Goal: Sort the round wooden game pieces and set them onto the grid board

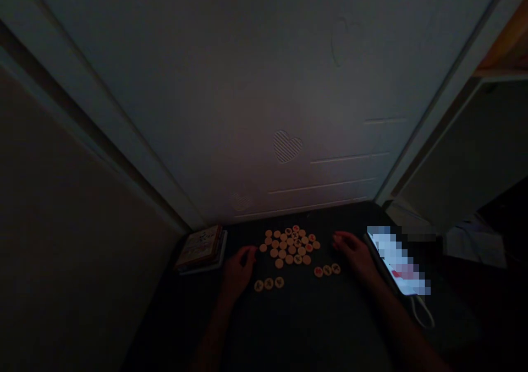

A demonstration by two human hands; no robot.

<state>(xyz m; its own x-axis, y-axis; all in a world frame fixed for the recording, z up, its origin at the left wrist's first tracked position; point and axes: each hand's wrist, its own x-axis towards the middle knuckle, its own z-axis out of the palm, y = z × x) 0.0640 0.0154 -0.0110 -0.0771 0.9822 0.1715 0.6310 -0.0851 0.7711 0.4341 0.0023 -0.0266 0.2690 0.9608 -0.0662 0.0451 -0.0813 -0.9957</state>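
A loose cluster of round xiangqi pieces (291, 250) lies on the dark tabletop; most are blank side up, and several show red or dark characters. My left hand (239, 267) rests at the cluster's left edge, its fingers curled in with thumb and index tips close together. Just below and right of it sits a row of three pieces (269, 284) with dark markings. To the right of the cluster is my right hand (352, 252), its fingertips pinched. Another row of three pieces (327, 270), one red-marked, lies below and left of it. Dim light hides what either hand may hold.
A lit phone (398, 267) with a white loop strap (423, 312) lies at the right, beside my right forearm. A stack of books or boxes (201, 249) sits at the left. Behind the table rises a pale panel (231, 113) with heart shapes.
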